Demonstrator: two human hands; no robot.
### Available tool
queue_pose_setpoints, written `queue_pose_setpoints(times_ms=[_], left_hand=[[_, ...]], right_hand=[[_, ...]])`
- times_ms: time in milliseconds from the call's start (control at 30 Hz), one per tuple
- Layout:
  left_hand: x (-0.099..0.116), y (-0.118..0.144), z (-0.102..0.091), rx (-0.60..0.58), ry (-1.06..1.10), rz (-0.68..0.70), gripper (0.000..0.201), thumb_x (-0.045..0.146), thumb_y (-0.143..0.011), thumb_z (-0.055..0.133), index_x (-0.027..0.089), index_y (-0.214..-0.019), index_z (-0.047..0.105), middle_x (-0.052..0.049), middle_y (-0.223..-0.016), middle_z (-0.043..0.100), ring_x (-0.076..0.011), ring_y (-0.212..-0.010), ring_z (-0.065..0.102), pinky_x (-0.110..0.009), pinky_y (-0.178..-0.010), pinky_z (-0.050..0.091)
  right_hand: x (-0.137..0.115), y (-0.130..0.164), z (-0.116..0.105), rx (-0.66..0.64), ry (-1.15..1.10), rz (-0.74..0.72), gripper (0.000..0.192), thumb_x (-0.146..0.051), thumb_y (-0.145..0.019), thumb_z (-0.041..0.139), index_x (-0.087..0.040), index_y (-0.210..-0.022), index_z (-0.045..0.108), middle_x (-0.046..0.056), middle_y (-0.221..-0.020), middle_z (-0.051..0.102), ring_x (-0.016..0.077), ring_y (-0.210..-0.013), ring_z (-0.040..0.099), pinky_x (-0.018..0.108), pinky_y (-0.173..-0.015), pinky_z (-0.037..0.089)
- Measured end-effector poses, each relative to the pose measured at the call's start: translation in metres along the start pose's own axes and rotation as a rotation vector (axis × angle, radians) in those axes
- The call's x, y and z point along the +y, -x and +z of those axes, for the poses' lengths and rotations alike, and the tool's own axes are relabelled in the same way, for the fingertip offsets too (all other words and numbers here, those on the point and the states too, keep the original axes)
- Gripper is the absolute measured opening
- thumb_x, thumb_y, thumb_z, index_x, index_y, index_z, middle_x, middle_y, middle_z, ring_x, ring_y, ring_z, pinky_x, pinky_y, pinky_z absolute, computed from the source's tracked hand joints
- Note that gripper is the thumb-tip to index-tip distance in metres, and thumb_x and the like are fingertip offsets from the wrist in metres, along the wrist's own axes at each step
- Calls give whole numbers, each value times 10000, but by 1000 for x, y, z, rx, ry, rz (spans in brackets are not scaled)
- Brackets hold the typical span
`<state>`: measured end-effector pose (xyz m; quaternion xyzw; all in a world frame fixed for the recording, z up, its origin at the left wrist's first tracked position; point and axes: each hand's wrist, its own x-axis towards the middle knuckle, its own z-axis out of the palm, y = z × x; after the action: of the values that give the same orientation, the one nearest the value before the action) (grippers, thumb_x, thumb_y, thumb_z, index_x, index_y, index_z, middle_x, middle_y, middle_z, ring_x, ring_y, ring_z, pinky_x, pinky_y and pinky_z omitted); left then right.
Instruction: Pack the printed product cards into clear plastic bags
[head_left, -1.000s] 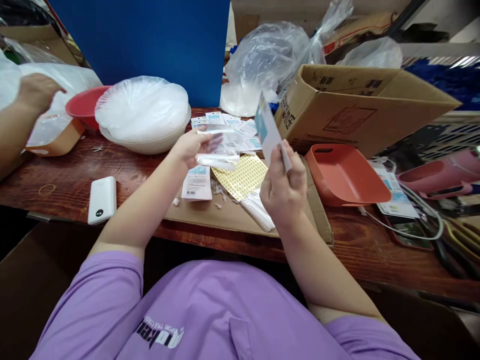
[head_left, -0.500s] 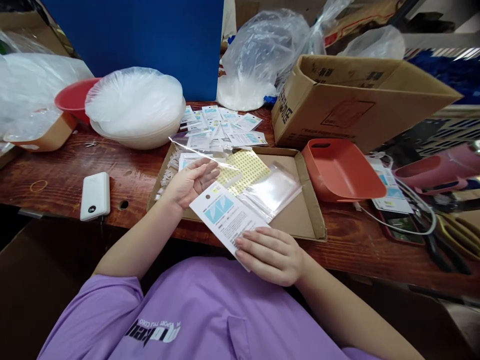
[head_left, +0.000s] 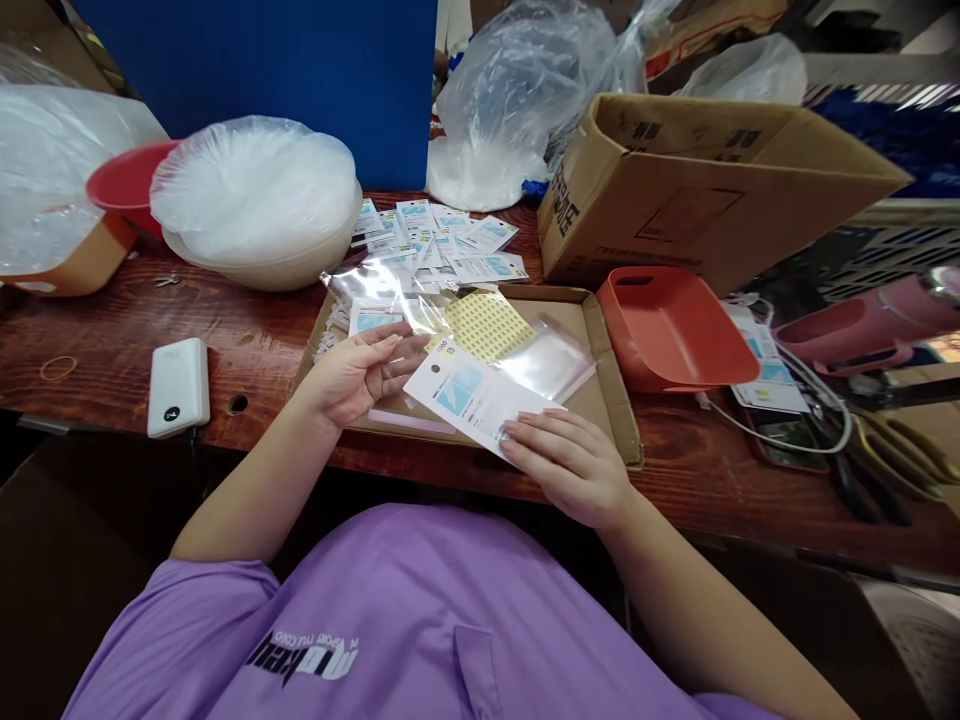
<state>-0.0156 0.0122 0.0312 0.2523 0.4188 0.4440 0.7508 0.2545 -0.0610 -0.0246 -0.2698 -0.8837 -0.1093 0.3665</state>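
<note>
Between the thumb and fingers of my left hand is a clear plastic bag, its shiny film standing up past the fingertips. My right hand grips the lower end of a white printed card with a blue picture and a hang hole. The card's top corner is close to my left fingers; whether it touches the bag I cannot tell. Beneath both hands lies a shallow cardboard tray. In it are a yellow sticker sheet, a stack of clear bags and small white pieces.
Behind the tray lies a pile of packed cards. A bowl with a white plastic-covered heap and a white power bank are left. To the right are a red bin, a cardboard box, a cable and scissors.
My right hand has raised the card and turned it flatter, moving it slightly right and away from my body. The bag in my left hand now stands more upright. The view has shifted slightly.
</note>
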Motion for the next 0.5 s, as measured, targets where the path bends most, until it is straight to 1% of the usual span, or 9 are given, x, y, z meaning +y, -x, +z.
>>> queue_pose_setpoints(times_ms=[100,200,267,333,400,500], left_hand=[[-3,0,-1,-7,-54,-50,215,75,-791,588,122,-997,628,-114,-959,716,-200,-810,707,-303,-649,581],[-5,-3,-3,-21,-38,-59,175,58,-786,586,123,-942,631,-81,-865,717,-161,-731,703,-263,-647,573],[-5,-5,-4,-42,-20,-41,186,57,-790,579,130,-953,630,-81,-887,716,-170,-759,708,-254,-648,571],[-2,-5,-4,-65,-24,-43,226,63,-790,579,144,-995,627,-89,-941,715,-205,-813,712,-272,-641,575],[1,-3,-4,-72,-32,-60,258,64,-783,583,154,-1021,627,-96,-969,716,-217,-810,714,-287,-632,576],[5,1,-5,-70,-49,-87,287,73,-774,594,161,-1045,623,-111,-1009,711,-221,-788,714,-322,-629,580]], right_hand=[[4,-2,0,12,3,23,324,-108,-869,556,-268,-1136,644,30,-1059,720,148,-1069,635,316,-989,484],[2,-5,-1,38,-35,-27,285,-139,-882,539,-282,-1102,652,16,-1039,724,149,-1083,628,334,-981,497],[-3,-6,-2,49,-75,-73,248,-156,-870,560,-287,-1055,661,7,-1029,725,151,-1077,631,343,-967,510],[-6,-6,-3,48,-112,-100,217,-162,-853,585,-268,-1027,662,15,-1016,727,156,-1063,638,353,-966,511],[-7,-7,-4,45,-135,-92,201,-149,-856,570,-226,-1020,654,44,-983,731,165,-1047,644,370,-973,503],[-2,-7,-5,63,-128,-33,228,-117,-881,489,-183,-1041,637,86,-949,729,181,-1030,651,394,-960,502]])
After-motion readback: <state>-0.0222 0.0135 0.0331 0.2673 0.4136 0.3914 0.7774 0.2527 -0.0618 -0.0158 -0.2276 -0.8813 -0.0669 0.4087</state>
